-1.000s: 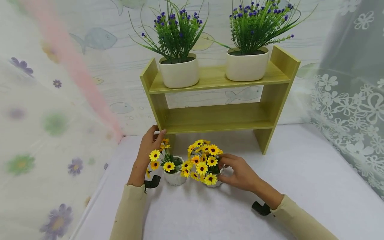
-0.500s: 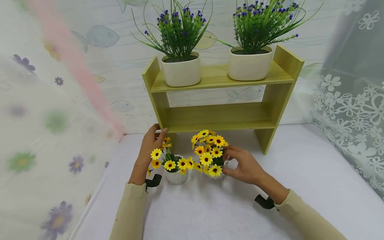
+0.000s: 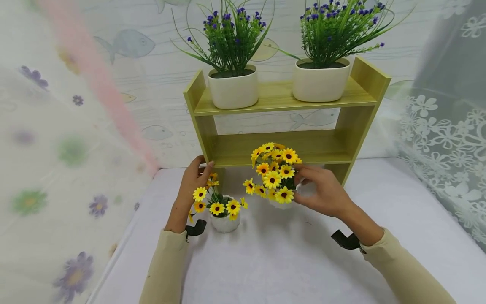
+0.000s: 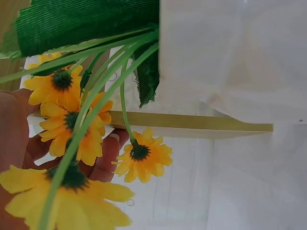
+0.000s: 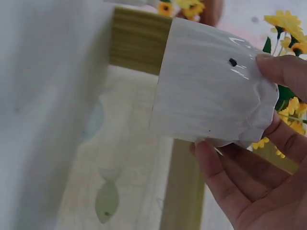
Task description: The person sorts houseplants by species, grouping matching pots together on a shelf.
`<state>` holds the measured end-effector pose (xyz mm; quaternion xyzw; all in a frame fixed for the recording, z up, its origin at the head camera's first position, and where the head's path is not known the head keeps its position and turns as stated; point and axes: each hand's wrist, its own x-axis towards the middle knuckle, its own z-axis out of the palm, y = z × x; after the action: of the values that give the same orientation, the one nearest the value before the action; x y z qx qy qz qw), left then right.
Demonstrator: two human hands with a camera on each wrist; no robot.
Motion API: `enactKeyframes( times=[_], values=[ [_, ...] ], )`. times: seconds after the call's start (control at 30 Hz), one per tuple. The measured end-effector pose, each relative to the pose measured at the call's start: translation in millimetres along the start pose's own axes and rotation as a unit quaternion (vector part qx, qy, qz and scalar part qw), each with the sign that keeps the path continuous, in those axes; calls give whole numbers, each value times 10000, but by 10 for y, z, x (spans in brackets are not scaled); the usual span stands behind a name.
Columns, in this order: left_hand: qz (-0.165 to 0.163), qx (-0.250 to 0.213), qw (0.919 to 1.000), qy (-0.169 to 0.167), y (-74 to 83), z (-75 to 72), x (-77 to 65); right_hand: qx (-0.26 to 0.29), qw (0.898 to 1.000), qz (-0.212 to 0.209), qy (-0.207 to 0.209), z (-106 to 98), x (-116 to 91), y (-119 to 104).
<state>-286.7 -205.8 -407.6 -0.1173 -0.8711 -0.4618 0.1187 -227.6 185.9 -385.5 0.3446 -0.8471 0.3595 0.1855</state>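
My right hand (image 3: 322,192) grips a white pot (image 5: 211,81) of yellow daisy-like flowers (image 3: 272,179) by its rim, thumb on one side and fingers on the other. It is lifted off the table, the blooms overlapping the lower board of the wooden shelf (image 3: 243,147) in the head view. My left hand (image 3: 188,183) holds the shelf's left side panel, fingers behind and thumb in front; the panel's edge (image 4: 192,123) shows in the left wrist view. Beside that wrist stands a second white pot (image 3: 225,223) with yellow flowers, partly covering the hand in the left wrist view.
Two cream oval planters (image 3: 233,90) with grass and purple flowers stand on the top board, the second planter (image 3: 320,82) further right. A white cloth (image 3: 281,257) covers the table. Behind hangs a fish-print curtain (image 3: 133,42); lace (image 3: 448,126) hangs at the right.
My right hand has raised the pot of yellow flowers off the table, up and slightly right toward the shelf. The left hand has kept its hold on the side panel.
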Motion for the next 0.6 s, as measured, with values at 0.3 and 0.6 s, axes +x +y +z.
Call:
enactKeyframes(
  times=[0.3,0.6],
  values=[
    [9,21,10000,54,4,7,1,71,9989,86,450,-202,68,-11],
    [-53,-38,10000,16,2,24,0,210,9974,149,673,-286,104,-5]
  ],
)
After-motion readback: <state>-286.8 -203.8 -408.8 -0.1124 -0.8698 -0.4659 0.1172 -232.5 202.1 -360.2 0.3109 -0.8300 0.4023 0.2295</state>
